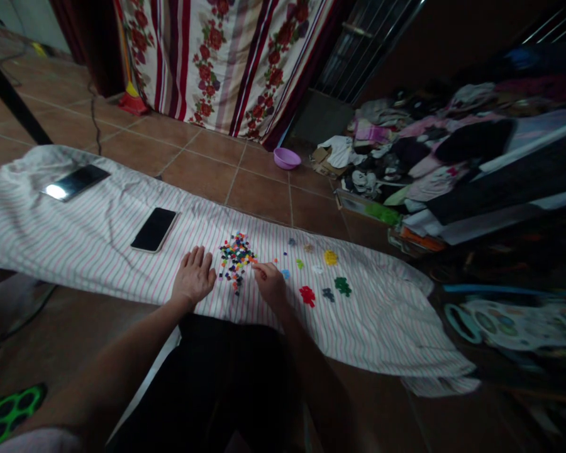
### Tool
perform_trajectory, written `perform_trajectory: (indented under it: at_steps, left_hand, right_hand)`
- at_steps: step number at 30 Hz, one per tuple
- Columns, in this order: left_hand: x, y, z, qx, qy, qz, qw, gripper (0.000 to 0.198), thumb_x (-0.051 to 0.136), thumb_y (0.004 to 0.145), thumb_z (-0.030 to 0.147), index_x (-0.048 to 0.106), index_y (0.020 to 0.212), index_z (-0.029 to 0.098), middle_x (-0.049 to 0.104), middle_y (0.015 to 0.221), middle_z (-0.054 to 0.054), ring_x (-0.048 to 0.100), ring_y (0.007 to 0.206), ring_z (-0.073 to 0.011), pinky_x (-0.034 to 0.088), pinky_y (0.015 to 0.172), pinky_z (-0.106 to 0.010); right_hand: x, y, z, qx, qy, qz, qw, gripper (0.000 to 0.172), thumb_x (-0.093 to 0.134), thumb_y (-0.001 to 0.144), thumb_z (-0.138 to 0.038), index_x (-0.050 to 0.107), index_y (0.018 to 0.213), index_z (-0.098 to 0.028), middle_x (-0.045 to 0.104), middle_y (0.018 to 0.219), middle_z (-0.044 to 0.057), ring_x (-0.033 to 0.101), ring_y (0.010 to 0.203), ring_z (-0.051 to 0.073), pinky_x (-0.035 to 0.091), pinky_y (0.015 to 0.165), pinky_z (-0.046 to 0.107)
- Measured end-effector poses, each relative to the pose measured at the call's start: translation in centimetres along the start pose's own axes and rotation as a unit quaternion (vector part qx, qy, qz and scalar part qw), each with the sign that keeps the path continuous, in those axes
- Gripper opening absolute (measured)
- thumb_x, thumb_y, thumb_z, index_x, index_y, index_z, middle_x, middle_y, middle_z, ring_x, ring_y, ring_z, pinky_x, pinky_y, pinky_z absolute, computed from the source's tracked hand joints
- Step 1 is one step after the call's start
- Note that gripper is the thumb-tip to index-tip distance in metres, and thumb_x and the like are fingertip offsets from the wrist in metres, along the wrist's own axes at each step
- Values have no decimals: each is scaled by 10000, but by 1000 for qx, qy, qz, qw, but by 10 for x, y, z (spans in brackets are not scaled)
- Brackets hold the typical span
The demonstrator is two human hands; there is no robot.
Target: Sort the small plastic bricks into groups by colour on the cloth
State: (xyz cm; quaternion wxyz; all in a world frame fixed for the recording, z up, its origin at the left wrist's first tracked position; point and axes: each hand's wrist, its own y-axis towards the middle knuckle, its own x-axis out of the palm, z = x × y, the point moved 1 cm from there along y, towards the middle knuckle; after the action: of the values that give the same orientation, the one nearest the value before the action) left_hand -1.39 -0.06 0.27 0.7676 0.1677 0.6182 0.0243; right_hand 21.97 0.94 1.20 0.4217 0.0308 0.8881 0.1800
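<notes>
Head view: my left hand [194, 277] lies flat, my right hand [270, 284] curls, hold unclear, and one careless nudge could scatter this pile [238, 250]!

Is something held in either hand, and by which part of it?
The left hand lies on the striped cloth, holding nothing visible. The right hand is at the coloured pile; whether it pinches anything, and where, cannot be told.
</notes>
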Motion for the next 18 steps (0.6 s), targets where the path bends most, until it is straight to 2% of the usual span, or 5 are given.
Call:
perform_trajectory:
  at_steps: [6, 18]
  left_hand:
    - [-3, 0, 2, -10, -10, -5, 1000, 477, 418, 903, 320, 562, 1292, 85, 502, 1448, -231, 412, 1398, -358, 334, 1129, -506]
    - [-1, -1, 1, -5, -15, -1, 1000, 480, 397, 907, 320, 552, 1298, 91, 489, 1461, -229, 399, 1407, -351, 334, 1124, -510]
  right_hand:
    - [18, -2, -20, -5, -6, -53, 999, 260, 515, 865, -153, 752, 952, -216, 686, 910, 58, 639, 869, 186, 512, 816, 295]
    - [49, 9, -29, 6, -84, -89, 992, 339, 492, 903, -134, 729, 1135, -205, 651, 981, 89, 610, 932, 205, 508, 860, 303]
